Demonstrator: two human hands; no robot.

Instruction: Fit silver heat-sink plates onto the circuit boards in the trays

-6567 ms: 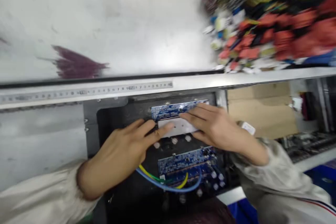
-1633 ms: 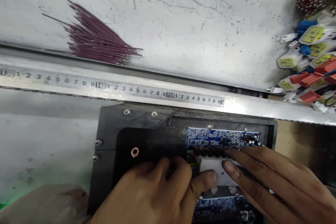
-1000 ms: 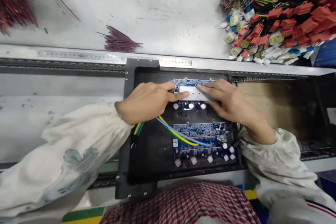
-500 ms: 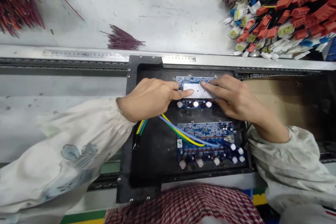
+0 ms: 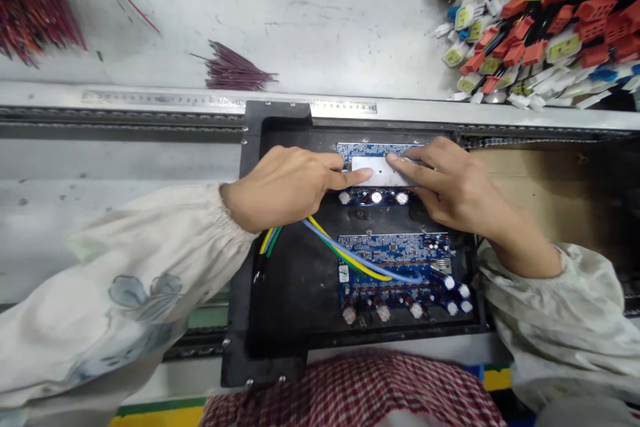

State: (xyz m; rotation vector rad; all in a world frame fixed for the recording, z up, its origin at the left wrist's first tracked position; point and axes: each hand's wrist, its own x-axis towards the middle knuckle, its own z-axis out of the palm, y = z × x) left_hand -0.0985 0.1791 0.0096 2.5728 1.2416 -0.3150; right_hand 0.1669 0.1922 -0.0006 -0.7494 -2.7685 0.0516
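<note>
A flat silver metal plate (image 5: 384, 173) lies over the upper blue circuit board (image 5: 365, 149), which sits in a black tray (image 5: 295, 307). From the left, my left hand (image 5: 295, 183) grips the plate's end, its index fingertip on top. My right hand (image 5: 445, 180) has the opposite end, fingers on its top face and thumb side near the lower edge. Round capacitors show just below the plate. Nearer to me is a second circuit board (image 5: 393, 250), with blue, yellow and green wires (image 5: 350, 259) running across it and under my left wrist.
A metal rail with a ruler strip (image 5: 345, 108) runs behind the tray. On the grey bench lie a bundle of purple wires (image 5: 235, 68), red wires (image 5: 35, 10) at left and a heap of orange and white connectors (image 5: 530, 47) at right. Brown cardboard (image 5: 525, 187) is right of the tray.
Both hands keep their places on the metal plate, with almost no movement. The view has shifted slightly.
</note>
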